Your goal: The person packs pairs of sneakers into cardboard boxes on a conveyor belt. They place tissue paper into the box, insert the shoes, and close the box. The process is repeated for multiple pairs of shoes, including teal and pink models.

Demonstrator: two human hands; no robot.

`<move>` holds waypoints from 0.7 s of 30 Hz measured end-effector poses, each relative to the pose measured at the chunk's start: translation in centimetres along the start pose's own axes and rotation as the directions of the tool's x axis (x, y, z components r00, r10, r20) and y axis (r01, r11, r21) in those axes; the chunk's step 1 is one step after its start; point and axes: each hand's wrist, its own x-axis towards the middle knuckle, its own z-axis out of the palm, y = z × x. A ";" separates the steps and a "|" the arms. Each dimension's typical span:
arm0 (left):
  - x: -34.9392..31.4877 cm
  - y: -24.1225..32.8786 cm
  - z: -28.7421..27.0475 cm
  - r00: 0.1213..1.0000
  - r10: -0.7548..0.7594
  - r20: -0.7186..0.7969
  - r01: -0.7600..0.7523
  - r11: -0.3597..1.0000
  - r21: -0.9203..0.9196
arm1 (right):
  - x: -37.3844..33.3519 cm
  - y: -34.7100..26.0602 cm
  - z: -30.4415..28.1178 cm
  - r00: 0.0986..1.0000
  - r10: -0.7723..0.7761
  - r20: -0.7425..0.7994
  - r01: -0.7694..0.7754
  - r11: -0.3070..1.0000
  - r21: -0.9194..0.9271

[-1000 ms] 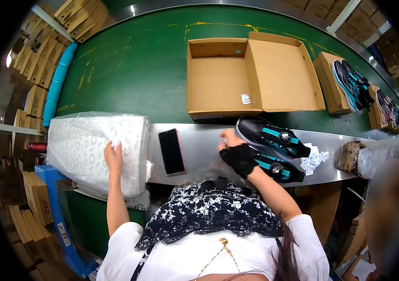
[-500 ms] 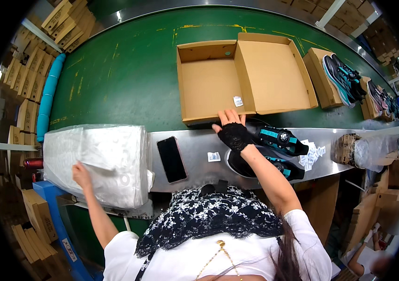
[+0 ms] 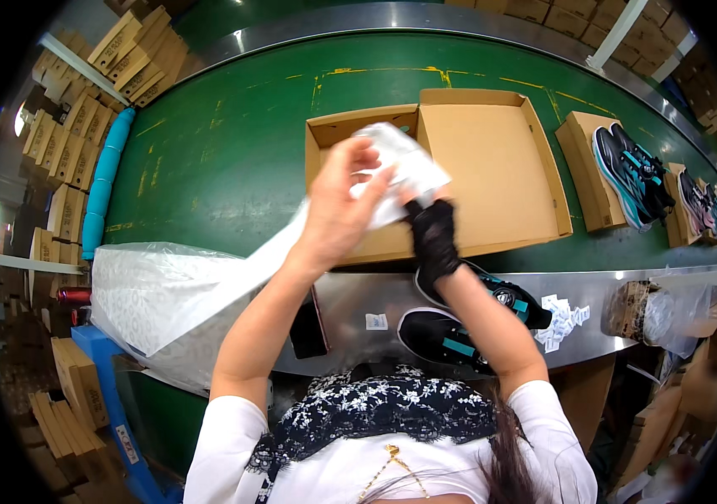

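My left hand (image 3: 337, 202), bare, is closed on a sheet of white tissue paper (image 3: 405, 160) above the open brown shoebox (image 3: 500, 172). Part of that sheet trails down to the left, over the plastic-wrapped paper stack (image 3: 144, 294). At the sheet's lower right edge is my right hand (image 3: 432, 235), in a black lace fingerless glove, its blurred fingertips pinching the paper. Below the box, under my right forearm, lie a black and teal shoe (image 3: 430, 332) and its mate (image 3: 514, 302). The paper and my hands cover much of the box's inside.
A phone (image 3: 309, 330) and a small white packet (image 3: 376, 322) lie on the metal ledge. Farther right is a packet pile (image 3: 556, 322). Shoes (image 3: 627, 172) lean on a box (image 3: 587, 160) on the green belt (image 3: 232, 143). Cartons (image 3: 136, 50) are stacked at far left.
My left hand has gone from the wrapped stack up and right to the box, bringing the tissue sheet. My right hand has shifted from the box's near wall to the sheet's edge.
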 end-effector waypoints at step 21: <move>-9.8 -12.4 -13.6 0.890 -0.437 -0.130 0.432 0.717 0.547 | -5.4 -6.6 -34.1 0.792 0.179 -0.584 0.065 0.926 0.372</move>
